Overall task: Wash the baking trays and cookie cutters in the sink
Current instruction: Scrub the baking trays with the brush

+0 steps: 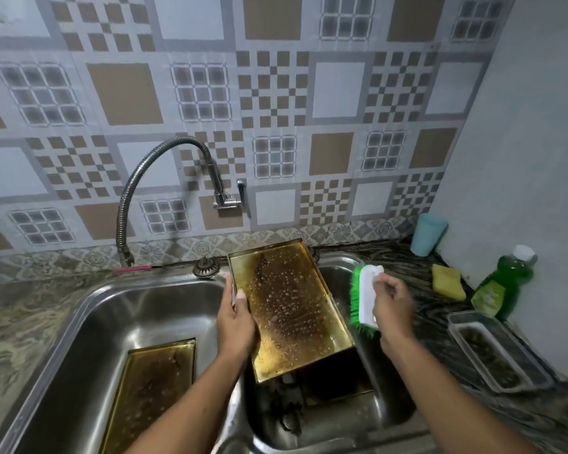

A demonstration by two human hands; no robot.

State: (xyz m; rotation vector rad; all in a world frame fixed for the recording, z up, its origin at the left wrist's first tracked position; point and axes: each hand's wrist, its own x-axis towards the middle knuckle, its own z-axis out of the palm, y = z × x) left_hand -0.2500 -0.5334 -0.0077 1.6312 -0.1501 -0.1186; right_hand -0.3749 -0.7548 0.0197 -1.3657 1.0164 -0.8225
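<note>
Baking tray (pixel 292 309) number one is up on a tilt over the right basin of the sink (pixel 79 309), speckled with droplets and stained dark brown. The left hand (pixel 236 326) grips its left rim, thumb on the inside, fingers curled behind. The right hand (pixel 394 306) wraps its fingers round the white back of a green brush (pixel 364 296), poised just beside the tray, not touching. Scrubbing looks barely begun! A second tray (pixel 151 388) lies flat in the left basin, equally grimy. Dark shapes (pixel 289 414) under the raised tray might be cutters; I cannot tell. The green soap bottle (pixel 502 283) wears a label, too blurred to read.
</note>
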